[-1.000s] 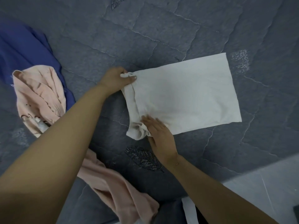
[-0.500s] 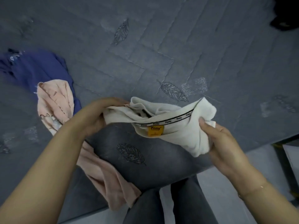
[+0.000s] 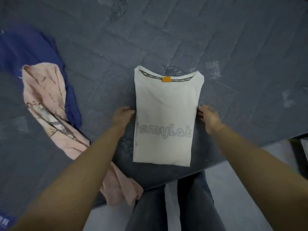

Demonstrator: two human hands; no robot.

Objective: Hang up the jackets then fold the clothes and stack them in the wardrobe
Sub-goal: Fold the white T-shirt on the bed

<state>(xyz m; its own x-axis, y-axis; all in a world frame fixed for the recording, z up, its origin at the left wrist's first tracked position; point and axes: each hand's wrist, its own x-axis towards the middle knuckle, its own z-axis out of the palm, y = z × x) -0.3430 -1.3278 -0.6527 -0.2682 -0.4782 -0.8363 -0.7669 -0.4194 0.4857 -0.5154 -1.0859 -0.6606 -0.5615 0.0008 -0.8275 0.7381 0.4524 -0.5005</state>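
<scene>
A white T-shirt [image 3: 166, 117] lies folded into a narrow rectangle on the grey quilted bed [image 3: 233, 47]. Its collar with an orange label points away from me, and faint grey lettering runs across its front. My left hand [image 3: 123, 115] rests at the shirt's left edge with fingers curled on the fabric. My right hand [image 3: 208, 116] is at the right edge, fingertips pinching the side fold. The fingertips of both hands are partly hidden by the cloth.
A crumpled pink garment [image 3: 50, 104] lies to the left and trails over the bed's near edge. A blue garment [image 3: 30, 54] lies under and behind it. My legs in grey jeans [image 3: 188, 205] stand against the bed edge on a pale floor [image 3: 241, 180].
The shirt was bunched and lifted between both hands half a second ago. It now lies flat and turned, collar pointing away, with a hand on each long side.
</scene>
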